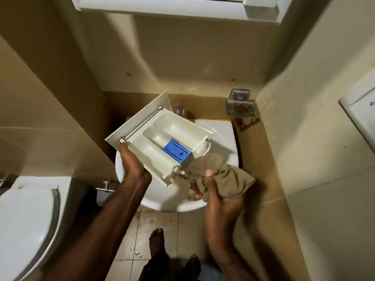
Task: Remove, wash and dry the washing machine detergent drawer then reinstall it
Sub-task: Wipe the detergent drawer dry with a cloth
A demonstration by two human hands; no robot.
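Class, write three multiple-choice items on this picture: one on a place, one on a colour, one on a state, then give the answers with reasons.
1. Where is the detergent drawer held?
A. Above the washbasin
B. On the toilet lid
C. On the floor

2. What colour is the insert in the drawer?
A. Red
B. Blue
C. Green

3. What is the right hand doing?
A. Hanging empty
B. Turning the tap
C. Gripping a brown cloth

Answers:
1 A, the left hand holds the drawer over the white basin.
2 B, the insert is bright blue among cream compartments.
3 C, its fingers are curled round the bunched cloth at the drawer's end.
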